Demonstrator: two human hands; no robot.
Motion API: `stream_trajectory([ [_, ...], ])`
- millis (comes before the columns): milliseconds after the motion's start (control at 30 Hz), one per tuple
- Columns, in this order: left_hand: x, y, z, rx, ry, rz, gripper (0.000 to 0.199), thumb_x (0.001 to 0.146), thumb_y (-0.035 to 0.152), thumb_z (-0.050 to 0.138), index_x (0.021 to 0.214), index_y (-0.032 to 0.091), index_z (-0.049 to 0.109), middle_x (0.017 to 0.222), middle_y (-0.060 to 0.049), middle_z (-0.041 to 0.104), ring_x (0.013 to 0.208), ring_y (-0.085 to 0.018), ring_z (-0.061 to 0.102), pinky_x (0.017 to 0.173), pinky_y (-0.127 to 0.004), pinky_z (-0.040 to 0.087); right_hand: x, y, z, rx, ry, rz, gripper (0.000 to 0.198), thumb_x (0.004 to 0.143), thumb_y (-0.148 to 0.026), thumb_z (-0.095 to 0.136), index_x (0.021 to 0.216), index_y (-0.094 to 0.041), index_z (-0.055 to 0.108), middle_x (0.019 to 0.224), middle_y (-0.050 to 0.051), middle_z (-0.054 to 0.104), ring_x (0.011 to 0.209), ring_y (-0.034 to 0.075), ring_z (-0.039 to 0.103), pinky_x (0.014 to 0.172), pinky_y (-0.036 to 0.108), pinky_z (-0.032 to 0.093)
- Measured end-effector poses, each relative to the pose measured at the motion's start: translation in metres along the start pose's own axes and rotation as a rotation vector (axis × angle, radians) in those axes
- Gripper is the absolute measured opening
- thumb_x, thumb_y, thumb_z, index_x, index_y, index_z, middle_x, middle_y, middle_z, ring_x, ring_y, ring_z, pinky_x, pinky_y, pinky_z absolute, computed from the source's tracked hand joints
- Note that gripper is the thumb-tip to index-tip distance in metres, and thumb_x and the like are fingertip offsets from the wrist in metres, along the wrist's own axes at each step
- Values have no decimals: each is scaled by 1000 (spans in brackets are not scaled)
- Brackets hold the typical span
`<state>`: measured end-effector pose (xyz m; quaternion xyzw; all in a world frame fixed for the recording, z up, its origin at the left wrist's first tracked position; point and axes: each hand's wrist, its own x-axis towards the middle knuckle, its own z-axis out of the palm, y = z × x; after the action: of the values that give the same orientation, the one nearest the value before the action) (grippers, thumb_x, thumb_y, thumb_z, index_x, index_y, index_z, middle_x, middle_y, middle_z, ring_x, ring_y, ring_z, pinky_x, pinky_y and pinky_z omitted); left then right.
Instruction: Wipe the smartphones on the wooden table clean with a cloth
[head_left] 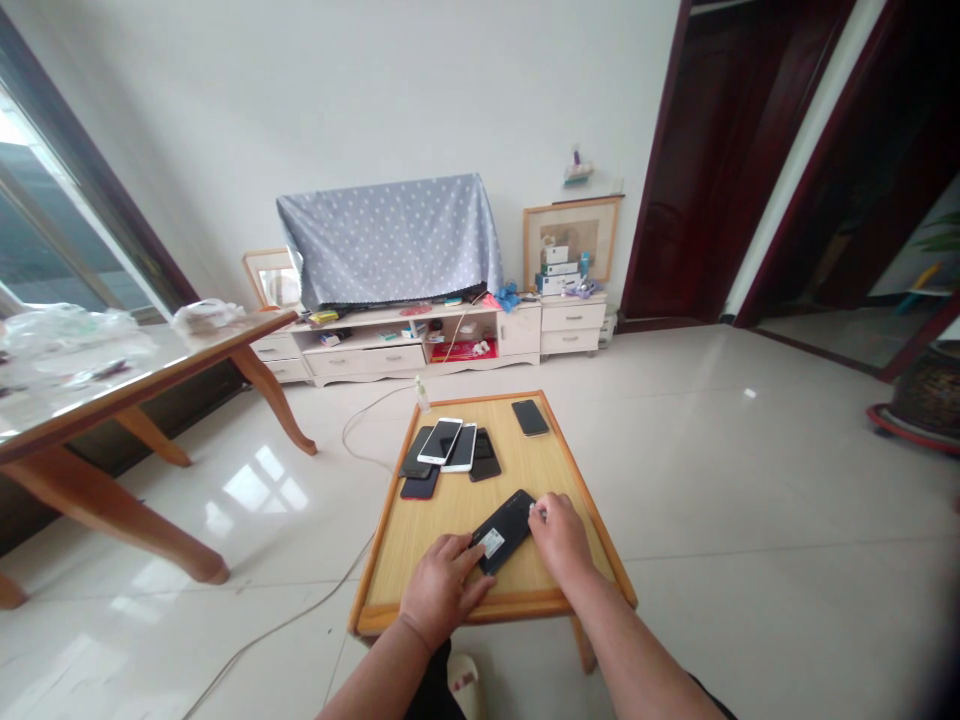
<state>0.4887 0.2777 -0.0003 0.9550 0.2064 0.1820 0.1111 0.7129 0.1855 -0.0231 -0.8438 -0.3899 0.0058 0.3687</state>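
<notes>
A black phone lies back up and slanted on the small wooden table, with a white label on its back. My left hand grips its near left end, the thumb along the bottom edge and the fingers at the left edge. At the phone's right edge, near the camera end, my right hand is closed in a pinch. A small whitish bit shows at those fingertips, too little to name. Beyond my left hand, several phones sit in an overlapping group, a white phone on top.
Another dark phone lies at the table's far right. A small clear bottle stands by the far left corner. A cable runs over the floor. To the left is a larger table; a white cabinet lines the wall.
</notes>
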Motion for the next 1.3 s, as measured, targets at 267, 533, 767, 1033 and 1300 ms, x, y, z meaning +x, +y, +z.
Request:
stream_trajectory([
  [267, -1, 0, 0, -3, 23, -6, 35, 85, 42, 63, 118, 30, 65, 118, -8, 64, 107, -25, 60, 92, -42, 55, -2, 0, -6, 41, 24, -77, 18, 91, -27, 48, 87, -23, 65, 91, 5, 64, 89, 19, 60, 76, 28, 41],
  [533, 4, 7, -11, -16, 5, -89, 41, 78, 38, 69, 117, 28, 61, 114, -5, 65, 106, -24, 58, 94, -41, 49, -1, 1, 1, 214, 13, -39, 15, 90, -28, 50, 89, -23, 63, 87, 1, 65, 81, 17, 61, 72, 26, 42],
  [767, 10, 15, -20, 93, 58, -240, 56, 68, 48, 74, 117, 25, 59, 117, -8, 61, 113, -29, 53, 101, -45, 39, -1, -13, -12, -94, -39, -64, 25, 95, -28, 46, 90, -23, 70, 97, 7, 64, 94, 20, 56, 79, 29, 40],
  [1033, 12, 12, -18, 87, 19, -257, 42, 72, 45, 70, 109, 25, 63, 113, -8, 61, 112, -29, 51, 100, -45, 35, -64, -67, -25, -114, -350, -410, 42, 102, -40, 31, 133, -33, 59, 140, 2, 57, 140, 30, 31, 110, 49, 25],
  [1300, 12, 11, -17, 89, 15, -257, 48, 69, 47, 72, 109, 24, 61, 111, -8, 60, 112, -29, 51, 100, -43, 36, -33, -48, -30, -246, -349, -185, 50, 104, -46, 20, 144, -35, 48, 151, -2, 45, 150, 32, 8, 113, 68, -4],
])
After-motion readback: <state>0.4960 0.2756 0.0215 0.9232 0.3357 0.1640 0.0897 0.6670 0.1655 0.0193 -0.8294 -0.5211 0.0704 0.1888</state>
